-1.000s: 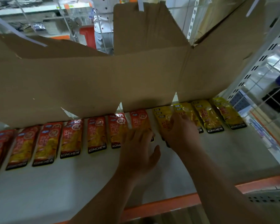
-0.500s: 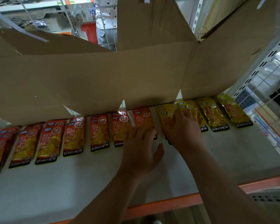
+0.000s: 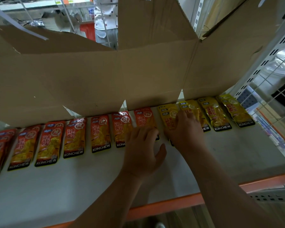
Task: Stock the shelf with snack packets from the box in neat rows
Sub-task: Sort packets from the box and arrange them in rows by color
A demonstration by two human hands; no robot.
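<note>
Pressing down with straight fingers, the left hand (image 3: 143,150) lies on the near end of the rightmost red snack packet (image 3: 144,117), and the right hand (image 3: 185,130), just beside it, spreads flat over the leftmost yellow snack packet (image 3: 169,116); neither grips anything. Both packets point their long axes at the foot of the cardboard box (image 3: 105,76), tops at its lower edge. Squaring the yellow one likely falls to the right hand, the nearer; the row runs along the box's foot on the shelf (image 3: 72,186).
</note>
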